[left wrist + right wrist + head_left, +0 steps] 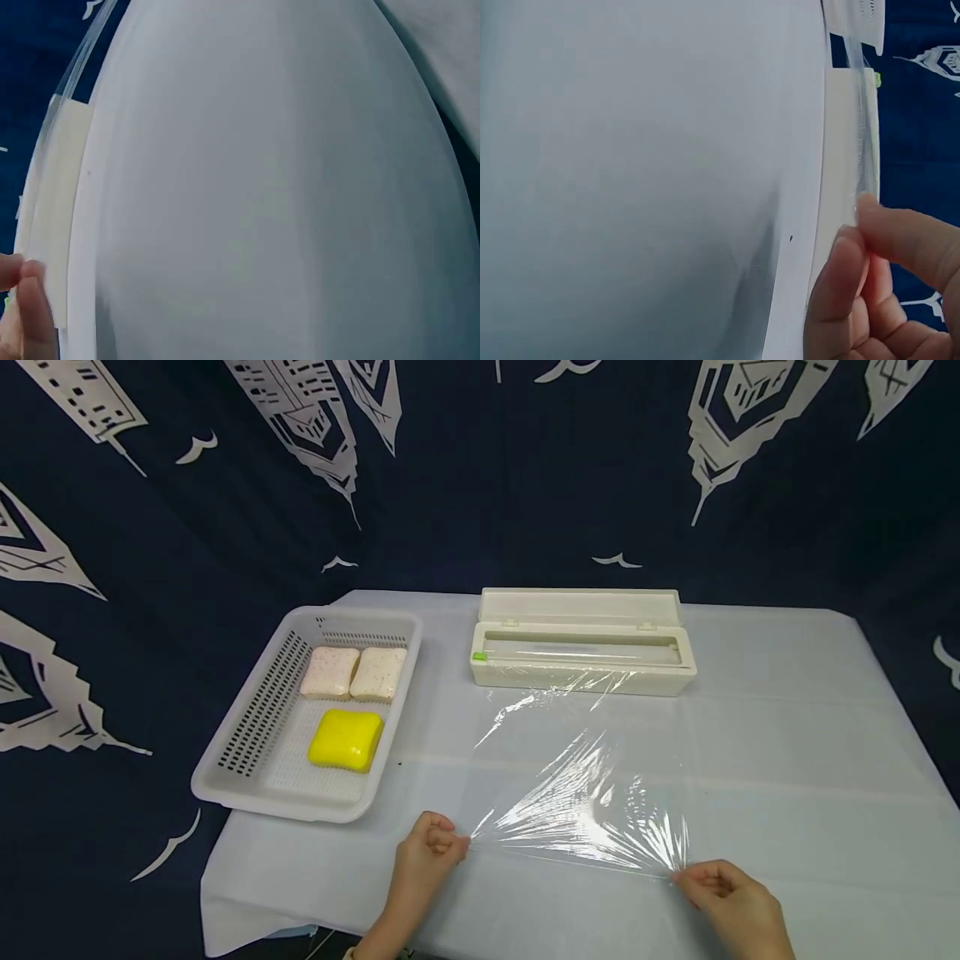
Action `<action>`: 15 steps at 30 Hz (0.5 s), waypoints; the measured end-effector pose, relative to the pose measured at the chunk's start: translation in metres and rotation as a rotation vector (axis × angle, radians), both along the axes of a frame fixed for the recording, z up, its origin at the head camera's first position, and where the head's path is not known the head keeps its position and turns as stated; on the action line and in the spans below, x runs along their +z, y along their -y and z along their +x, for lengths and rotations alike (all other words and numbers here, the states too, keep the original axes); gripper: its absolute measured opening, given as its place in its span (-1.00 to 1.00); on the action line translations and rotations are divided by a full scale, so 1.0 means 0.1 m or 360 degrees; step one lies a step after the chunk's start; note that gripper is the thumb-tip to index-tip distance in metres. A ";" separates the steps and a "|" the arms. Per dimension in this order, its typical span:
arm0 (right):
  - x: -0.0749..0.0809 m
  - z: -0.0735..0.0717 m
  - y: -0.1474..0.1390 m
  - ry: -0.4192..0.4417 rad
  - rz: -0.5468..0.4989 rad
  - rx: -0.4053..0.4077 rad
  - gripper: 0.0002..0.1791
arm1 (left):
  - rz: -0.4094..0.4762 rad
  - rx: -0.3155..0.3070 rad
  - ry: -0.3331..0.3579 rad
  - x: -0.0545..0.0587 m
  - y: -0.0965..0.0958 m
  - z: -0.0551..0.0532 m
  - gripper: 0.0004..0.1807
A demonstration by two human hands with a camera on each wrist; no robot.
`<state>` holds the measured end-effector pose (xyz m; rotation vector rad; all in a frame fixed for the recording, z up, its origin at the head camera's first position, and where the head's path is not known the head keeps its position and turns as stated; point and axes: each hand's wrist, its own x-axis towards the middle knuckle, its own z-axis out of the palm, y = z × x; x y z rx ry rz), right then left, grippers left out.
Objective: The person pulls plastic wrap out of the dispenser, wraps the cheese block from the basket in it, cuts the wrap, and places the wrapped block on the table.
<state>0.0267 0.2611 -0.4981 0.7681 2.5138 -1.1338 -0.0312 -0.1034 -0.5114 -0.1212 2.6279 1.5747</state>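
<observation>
A sheet of clear plastic wrap point(592, 810) stretches toward me from a cream wrap dispenser box point(585, 681), whose lid stands raised at the back. My left hand point(427, 856) pinches the near left corner of the wrap between thumb and finger. At the near right corner, my right hand point(731, 902) pinches the wrap too, and creases fan out from both grips. In the right wrist view, thumb and forefinger of the right hand point(877, 285) meet on the film's edge. Only the fingertips of the left hand point(30, 307) show in the left wrist view.
To the left stands a white plastic basket point(255, 793) holding two pale speckled soap-like blocks point(378, 674) and a yellow one point(346, 740). A green slider point(479, 656) sits at the box's left end. White cloth point(810, 743) covers the table; a dark patterned curtain point(517, 493) hangs behind.
</observation>
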 end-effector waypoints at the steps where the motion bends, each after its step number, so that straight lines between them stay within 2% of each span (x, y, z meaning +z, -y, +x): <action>1: -0.01 0.00 0.00 -0.0016 0.0014 -0.0007 -0.51 | -0.0023 -0.0019 0.0012 -0.01 -0.01 0.00 -0.78; 4: -0.04 0.01 0.03 -0.0150 0.0105 0.0000 -0.63 | -0.0076 -0.0076 0.0041 -0.02 -0.03 0.01 -0.87; 9: -0.13 0.03 0.08 -0.0442 0.0325 0.0064 -0.82 | -0.0253 -0.0147 0.0005 -0.06 -0.06 0.02 -0.90; 11: -0.15 0.03 0.10 -0.0479 0.0384 0.0090 -0.84 | -0.0313 -0.0162 -0.0005 -0.07 -0.07 0.02 -0.89; 15: -0.16 0.01 0.11 -0.0438 0.0418 0.0137 -0.85 | -0.0376 -0.0181 -0.0019 -0.09 -0.09 0.02 -0.88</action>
